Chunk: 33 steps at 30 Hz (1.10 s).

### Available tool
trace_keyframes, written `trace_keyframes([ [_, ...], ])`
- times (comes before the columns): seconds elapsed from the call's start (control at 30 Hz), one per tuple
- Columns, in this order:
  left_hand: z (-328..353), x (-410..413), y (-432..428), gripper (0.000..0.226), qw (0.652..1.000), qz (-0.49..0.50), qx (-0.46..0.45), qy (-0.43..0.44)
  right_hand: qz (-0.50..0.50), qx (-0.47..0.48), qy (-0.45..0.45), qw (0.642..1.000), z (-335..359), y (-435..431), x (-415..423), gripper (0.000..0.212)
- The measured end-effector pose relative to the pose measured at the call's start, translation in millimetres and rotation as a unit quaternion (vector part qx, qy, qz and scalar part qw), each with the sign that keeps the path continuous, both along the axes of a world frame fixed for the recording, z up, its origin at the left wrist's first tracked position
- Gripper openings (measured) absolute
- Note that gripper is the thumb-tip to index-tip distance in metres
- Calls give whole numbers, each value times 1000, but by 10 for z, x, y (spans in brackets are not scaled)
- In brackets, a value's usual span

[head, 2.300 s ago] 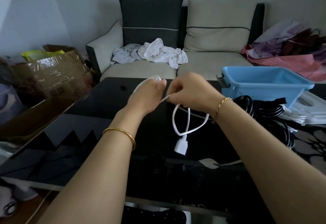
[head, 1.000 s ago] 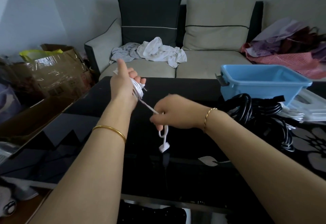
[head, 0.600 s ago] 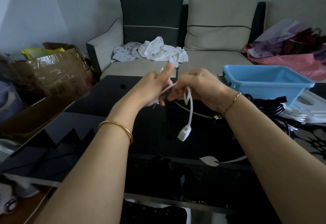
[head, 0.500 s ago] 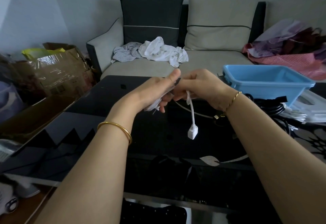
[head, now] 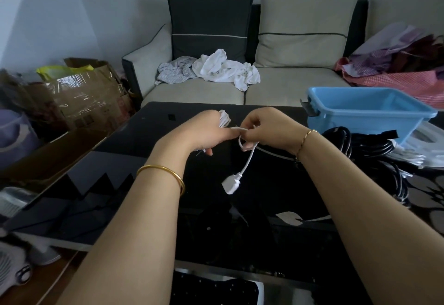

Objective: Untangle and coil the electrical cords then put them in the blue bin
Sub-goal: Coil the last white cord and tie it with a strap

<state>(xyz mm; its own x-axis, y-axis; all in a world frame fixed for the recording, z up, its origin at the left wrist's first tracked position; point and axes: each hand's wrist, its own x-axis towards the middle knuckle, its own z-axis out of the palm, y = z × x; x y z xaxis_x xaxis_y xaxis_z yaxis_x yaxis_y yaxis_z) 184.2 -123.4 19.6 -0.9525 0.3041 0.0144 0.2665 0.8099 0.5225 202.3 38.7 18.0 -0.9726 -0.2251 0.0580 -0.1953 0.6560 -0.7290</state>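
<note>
Worktop: the glossy black glass worktop (head: 153, 134) carries the bin and the cords.
Blue bin: the light-blue rectangular plastic bin (head: 360, 125) stands at the far right. No cord shows inside it, so binning looks not yet begun.
Black cords: a heap of thick black electrical cords (head: 358, 145) lies just beside the bin, apparently awaiting coiling.
White cord: the thin white electrical cord (head: 249, 158) is nearly wound, with a short tail and plug dangling above the worktop.
Left hand: the left hand (head: 206, 131) is closed around the wound white bundle.
Right hand: the right hand (head: 266, 129) is curled, pinching the looped tail.
</note>
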Motion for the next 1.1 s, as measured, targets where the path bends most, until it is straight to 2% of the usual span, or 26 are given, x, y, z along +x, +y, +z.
trace_keyframes([
  [0.1, -3, 7, 3, 47, 998, 20, -32, 59, 8, -182, -113, 977, -87, -50, -25, 16],
  [0.17, -12, -6, -14, 46, 995, 28, -24, 94, 12, -260, -163, 952, -135, -45, -50, 18],
  [0.23, -24, -26, -45, 42, 993, 41, -21, 111, 6, -299, -185, 936, -164, -26, -65, 16],
  [0.33, -54, -57, -91, 36, 992, 64, -21, 105, -31, -294, -150, 943, -218, 3, -93, 1],
  [0.47, -84, -73, -96, 39, 991, 92, -21, 99, -82, -292, -89, 949, -267, 54, -159, 15],
  [0.6, -70, -68, -60, 34, 992, 100, 4, 80, -109, -335, -79, 933, -285, 64, -151, 9],
  [0.73, -93, -89, -44, 23, 988, 74, 136, -6, -111, -303, -17, 946, -281, 89, -137, 11],
  [0.9, -29, 38, 77, 12, 954, 33, 282, -96, -115, -290, -21, 950, -269, 118, -123, 9],
  [1.0, -19, 57, 157, 11, 939, 23, 328, -101, -97, -340, -73, 933, -276, 66, -107, 10],
  [1.1, -38, 46, 224, 21, 936, 36, 340, -82, -116, -358, -84, 923, -284, -31, -101, 25],
])
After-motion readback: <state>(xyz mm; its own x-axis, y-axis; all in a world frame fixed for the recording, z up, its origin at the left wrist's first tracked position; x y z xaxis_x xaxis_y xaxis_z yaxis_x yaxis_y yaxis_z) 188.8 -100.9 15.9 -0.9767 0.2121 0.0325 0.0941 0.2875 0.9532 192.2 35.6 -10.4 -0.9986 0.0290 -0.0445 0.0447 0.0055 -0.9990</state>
